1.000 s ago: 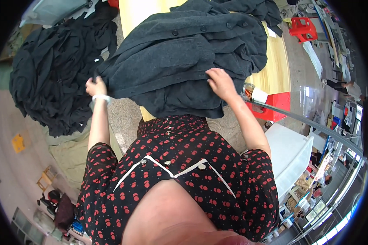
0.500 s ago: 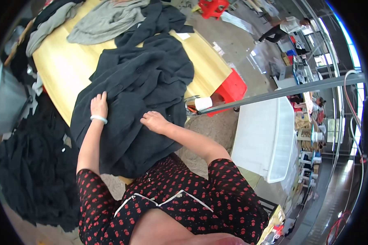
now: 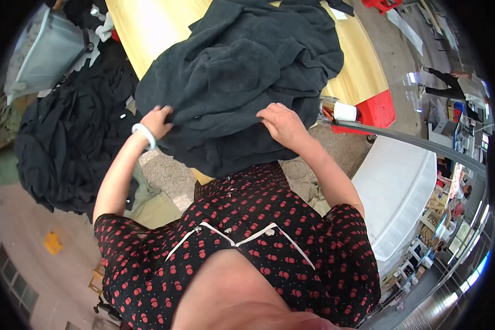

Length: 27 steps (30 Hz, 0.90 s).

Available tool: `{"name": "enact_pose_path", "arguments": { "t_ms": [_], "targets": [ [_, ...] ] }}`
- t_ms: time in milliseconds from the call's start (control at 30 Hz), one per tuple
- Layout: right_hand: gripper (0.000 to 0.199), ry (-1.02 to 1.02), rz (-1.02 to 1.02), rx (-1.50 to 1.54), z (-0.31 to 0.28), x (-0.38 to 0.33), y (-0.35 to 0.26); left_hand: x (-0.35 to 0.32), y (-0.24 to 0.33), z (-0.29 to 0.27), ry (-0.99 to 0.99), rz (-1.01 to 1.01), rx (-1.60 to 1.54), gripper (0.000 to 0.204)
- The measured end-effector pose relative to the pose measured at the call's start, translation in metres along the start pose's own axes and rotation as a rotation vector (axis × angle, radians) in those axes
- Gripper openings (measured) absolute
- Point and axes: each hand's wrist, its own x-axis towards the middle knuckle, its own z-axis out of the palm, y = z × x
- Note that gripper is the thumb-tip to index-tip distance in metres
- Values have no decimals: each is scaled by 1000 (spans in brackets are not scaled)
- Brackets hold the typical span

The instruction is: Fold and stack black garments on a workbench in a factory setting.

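A large charcoal-black garment [image 3: 231,77] of soft, thick cloth lies bunched and creased over the near end of the wooden table [image 3: 148,27]. My left hand [image 3: 158,122], with a pale bangle at the wrist, is closed on its near left edge; the fingertips are slightly blurred. Farther right, my right hand [image 3: 283,126] pinches a fold of the same cloth between thumb and fingers. The fold runs roughly level between both hands, and more dark cloth hangs below it towards my lap.
A heap of black clothes [image 3: 77,132] lies left of the table, beside a grey plastic bin [image 3: 52,52]. At the table's right corner are a white cylinder [image 3: 345,111], a red stool [image 3: 377,107] and a metal bar [image 3: 412,137]. A large white tub [image 3: 393,190] stands nearer.
My view has tilted down and nearer. Both hands have moved from the top of the garment to its near side, where they grip the cloth and have drawn a fold across.
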Motion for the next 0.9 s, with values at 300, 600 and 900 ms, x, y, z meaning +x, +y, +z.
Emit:
{"name": "enact_pose_path", "arguments": {
  "t_ms": [300,600,900],
  "targets": [
    [11,-76,28,-64,15,-9,-10,109,167,37,396,463,60,39],
    [11,-56,-28,-21,-10,-5,-19,156,156,42,478,248,20,16],
    [18,215,-251,-90,-62,60,-36,52,162,-51,167,242,-1174,28]
  ]
}}
